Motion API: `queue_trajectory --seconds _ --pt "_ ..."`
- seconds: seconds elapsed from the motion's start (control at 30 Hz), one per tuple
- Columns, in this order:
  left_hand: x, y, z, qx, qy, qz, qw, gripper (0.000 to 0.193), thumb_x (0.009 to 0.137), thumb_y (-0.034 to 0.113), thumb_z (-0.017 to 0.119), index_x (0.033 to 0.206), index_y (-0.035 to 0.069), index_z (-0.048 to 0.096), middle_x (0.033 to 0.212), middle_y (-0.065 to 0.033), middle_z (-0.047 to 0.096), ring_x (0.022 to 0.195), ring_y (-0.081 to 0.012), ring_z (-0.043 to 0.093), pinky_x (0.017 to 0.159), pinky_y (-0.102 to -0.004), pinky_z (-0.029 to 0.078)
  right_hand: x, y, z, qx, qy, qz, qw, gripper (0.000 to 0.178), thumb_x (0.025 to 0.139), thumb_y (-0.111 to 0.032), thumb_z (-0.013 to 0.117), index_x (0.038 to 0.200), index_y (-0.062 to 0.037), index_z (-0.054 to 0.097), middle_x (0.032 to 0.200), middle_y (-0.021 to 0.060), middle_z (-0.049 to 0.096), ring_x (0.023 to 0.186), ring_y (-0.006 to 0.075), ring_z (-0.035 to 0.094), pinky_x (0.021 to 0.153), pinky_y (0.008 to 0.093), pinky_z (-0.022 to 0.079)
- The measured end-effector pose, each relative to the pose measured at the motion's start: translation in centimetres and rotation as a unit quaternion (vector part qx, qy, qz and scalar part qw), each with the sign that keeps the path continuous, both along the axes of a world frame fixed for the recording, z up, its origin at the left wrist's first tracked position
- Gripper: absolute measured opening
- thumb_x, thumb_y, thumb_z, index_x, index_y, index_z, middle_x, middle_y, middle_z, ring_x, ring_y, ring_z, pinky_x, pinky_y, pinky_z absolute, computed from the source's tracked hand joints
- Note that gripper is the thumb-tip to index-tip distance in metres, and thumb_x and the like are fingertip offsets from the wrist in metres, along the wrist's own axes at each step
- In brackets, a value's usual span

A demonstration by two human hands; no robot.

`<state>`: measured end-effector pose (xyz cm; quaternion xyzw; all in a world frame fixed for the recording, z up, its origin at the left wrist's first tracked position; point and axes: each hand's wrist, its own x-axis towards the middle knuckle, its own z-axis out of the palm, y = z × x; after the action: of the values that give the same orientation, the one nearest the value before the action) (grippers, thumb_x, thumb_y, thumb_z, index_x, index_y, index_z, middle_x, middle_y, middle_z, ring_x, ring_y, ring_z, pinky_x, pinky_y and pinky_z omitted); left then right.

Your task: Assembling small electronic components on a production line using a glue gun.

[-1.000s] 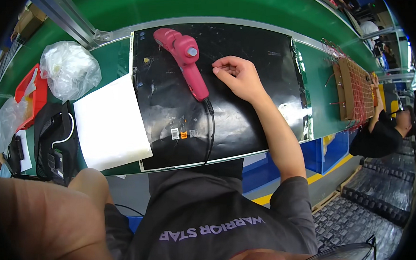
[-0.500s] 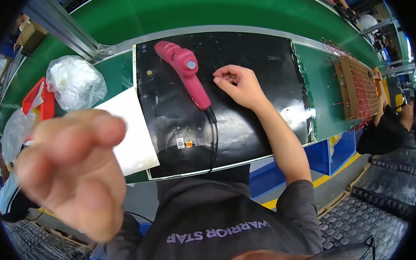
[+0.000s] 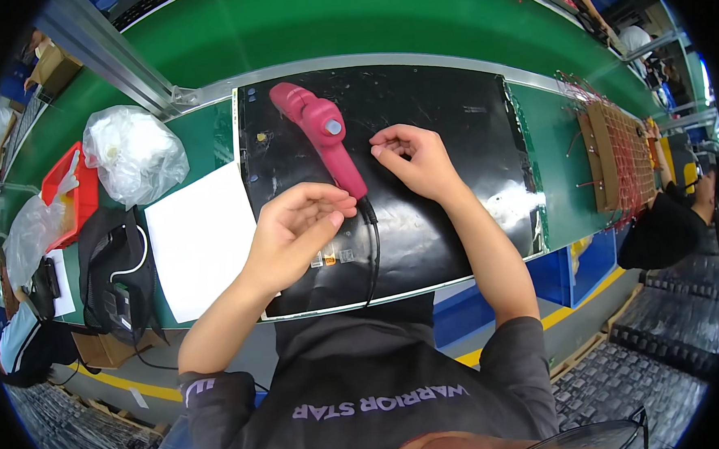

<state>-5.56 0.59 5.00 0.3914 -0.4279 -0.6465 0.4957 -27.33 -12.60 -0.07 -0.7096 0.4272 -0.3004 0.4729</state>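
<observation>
Pink tool (image 3: 330, 151) on black mat (image 3: 437, 233)

Black cord (image 3: 376, 252) with far end hidden, eyeglasses (image 3: 602, 438) cut off below.

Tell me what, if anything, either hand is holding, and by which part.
Nothing appears held. The left hand is loosely curled near the pink tool handle; contact can't be told. The right hand is curled over the black mat.

Green bench (image 3: 556, 145), black mat (image 3: 425, 241) (pink tool (image 3: 333, 149) on top), white paper (image 3: 202, 241)
</observation>
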Motion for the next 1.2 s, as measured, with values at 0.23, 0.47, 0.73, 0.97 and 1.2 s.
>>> queue_trajectory --seconds 0.23,0.47,0.73,0.97,1.2 --pt "0.2 -0.3 -2.5 -0.101 -0.1 0.04 0.989 0.029 0.091 -0.007 0.06 0.119 -0.005 0.059 0.111 -0.0124 0.067 0.105 -0.0181 0.064 0.094 -0.0301 0.049 0.1 0.1 0.3 -0.003 0.007 0.004 1.0 0.018 0.089 -0.007 0.071 0.103 0.0039 0.069 0.09 0.0038 0.069 0.079 0.0057 0.061 0.074 0.0219 0.051" --pt "0.2 -0.6 -3.4 -0.094 -0.115 0.112 0.982 0.037 0.088 -0.009 0.063 0.124 -0.004 0.056 0.11 -0.0109 0.063 0.1 -0.0145 0.061 0.091 -0.0278 0.048 0.2 0.4 0.4 -0.006 0.005 -0.001 1.0 0.017 0.089 -0.006 0.07 0.103 0.0042 0.069 0.09 0.0046 0.069 0.08 0.0063 0.062 0.074 0.0218 0.051" --pt "0.6 -1.0 -3.9 -0.016 -0.062 0.117 0.991 0.03 0.091 -0.008 0.061 0.12 -0.002 0.058 0.103 -0.0045 0.062 0.092 -0.0072 0.058 0.083 -0.0207 0.047 0.3 0.6 0.2 -0.025 -0.017 -0.003 1.0 0.017 0.089 -0.003 0.07 0.102 0.0062 0.068 0.092 0.0071 0.069 0.083 0.0086 0.064 0.075 0.0233 0.052" --pt "0.9 -1.2 -4.2 -0.015 -0.088 0.102 0.991 0.024 0.094 -0.004 0.057 0.118 0.0 0.059 0.101 -0.0037 0.062 0.088 -0.0047 0.057 0.077 -0.0182 0.044 0.3 0.8 -0.1 -0.014 -0.043 0.001 0.999 0.016 0.089 -0.002 0.069 0.103 0.006 0.068 0.094 0.0073 0.069 0.086 0.0097 0.064 0.078 0.0238 0.052" --pt "0.9 -1.6 -4.8 -0.003 -0.072 0.111 0.991 0.024 0.094 -0.003 0.056 0.118 -0.001 0.059 0.103 -0.0055 0.063 0.089 -0.0081 0.059 0.079 -0.0215 0.046 0.5 0.8 -0.1 -0.012 -0.039 0.007 0.999 0.015 0.09 -0.002 0.069 0.103 0.0054 0.068 0.094 0.0065 0.069 0.086 0.0092 0.064 0.077 0.0235 0.052"
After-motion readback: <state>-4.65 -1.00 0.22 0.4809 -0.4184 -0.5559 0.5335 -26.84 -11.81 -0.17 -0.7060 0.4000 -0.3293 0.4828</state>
